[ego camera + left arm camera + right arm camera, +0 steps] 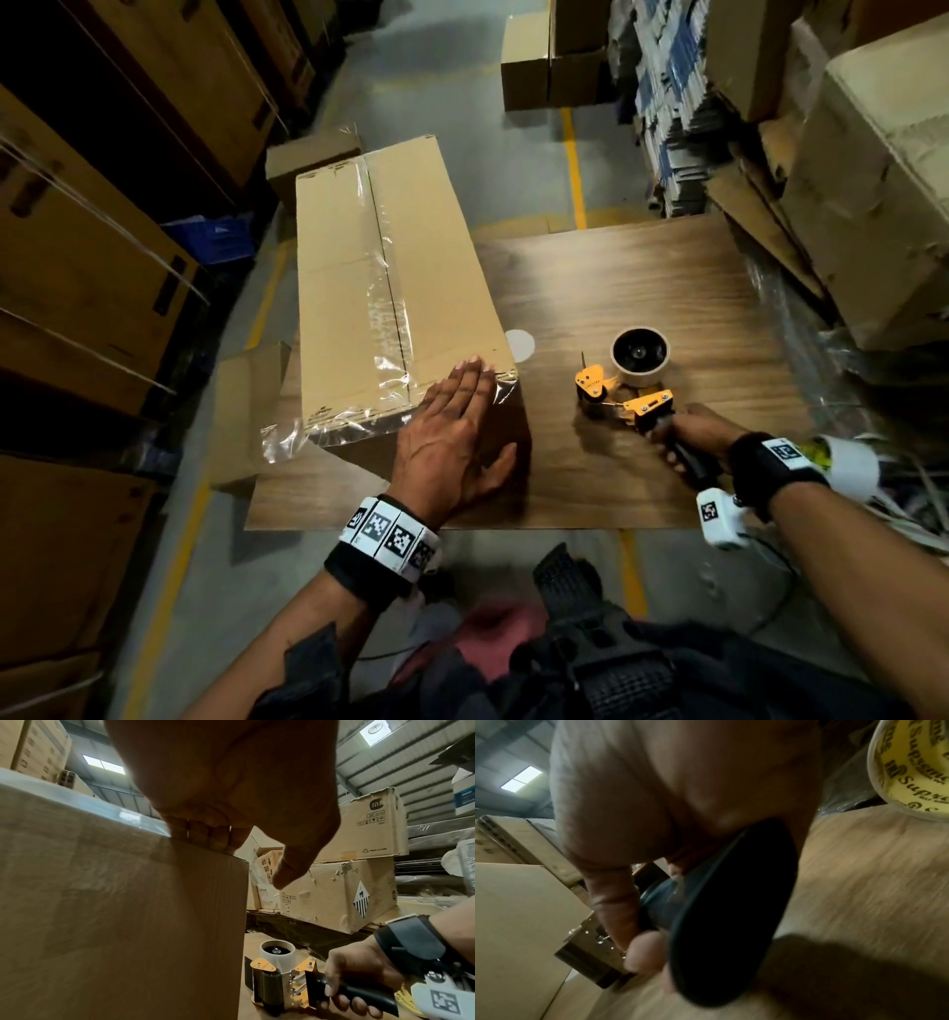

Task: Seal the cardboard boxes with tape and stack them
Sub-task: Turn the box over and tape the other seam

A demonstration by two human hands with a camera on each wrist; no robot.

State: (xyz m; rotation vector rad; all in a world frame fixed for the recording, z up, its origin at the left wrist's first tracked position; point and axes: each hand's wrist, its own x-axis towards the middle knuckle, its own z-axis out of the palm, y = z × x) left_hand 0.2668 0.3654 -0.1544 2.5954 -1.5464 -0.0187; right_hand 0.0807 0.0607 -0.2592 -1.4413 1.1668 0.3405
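Cardboard under the flat, straight-fingered left hand [452, 437]: it presses the tape end over the near edge of the long box [380, 288], centre-left of frame. At lower right, the right hand [688, 437] curls round the tape dispenser [621, 390] handle, resting on the wooden table [642, 288]. Clear tape already covers the top seam; stacking remains. Box is shut, contents hidden.

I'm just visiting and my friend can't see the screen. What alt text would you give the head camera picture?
A person's left hand presses flat on the near end of a long cardboard box sealed with clear tape, while the right hand grips the black handle of a yellow tape dispenser resting on a wooden table. Stacked cartons line a warehouse aisle around them.
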